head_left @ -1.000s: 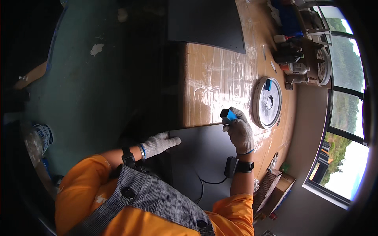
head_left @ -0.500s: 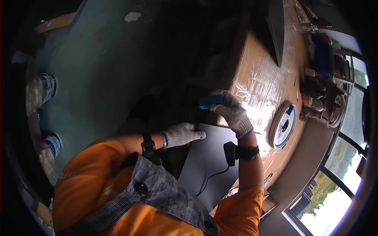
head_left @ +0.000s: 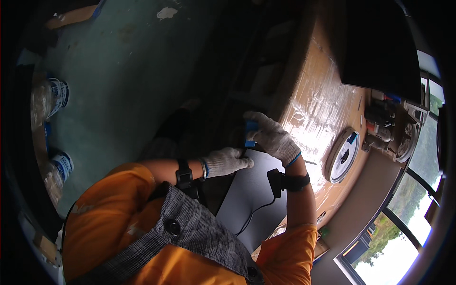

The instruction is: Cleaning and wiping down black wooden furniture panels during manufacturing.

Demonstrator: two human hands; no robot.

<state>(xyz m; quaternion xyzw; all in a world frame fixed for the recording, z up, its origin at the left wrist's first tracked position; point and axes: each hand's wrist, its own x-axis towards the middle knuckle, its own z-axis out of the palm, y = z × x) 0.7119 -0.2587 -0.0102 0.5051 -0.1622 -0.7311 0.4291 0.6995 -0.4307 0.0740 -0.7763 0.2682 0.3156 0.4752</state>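
Note:
A flat grey panel (head_left: pixel 256 194) lies slanted in front of me, partly over the edge of the work table. My left hand (head_left: pixel 227 162), in a knitted white glove, grips its left edge near the far corner, thumb on top; the fingertips underneath are hidden. In my right hand (head_left: pixel 275 138), gloved likewise, is a small blue block (head_left: pixel 251 133), pinched between fingers and thumb. The block is upright at the panel's far corner; whether it touches the edge I cannot tell.
The brown table (head_left: pixel 308 107), covered in clear film, runs along my right. On it rests a round white disc (head_left: pixel 343 156). A large dark panel (head_left: pixel 380 47) rises at the far right, by a cluttered shelf (head_left: pixel 382 128). Buckets (head_left: pixel 59 167) stand at left. A black cable (head_left: pixel 247 219) crosses the panel.
My right hand has turned the blue block from lying level to upright and brought it slightly lower. My left hand has shifted slightly right. The dark panel at far right now shows its broad face.

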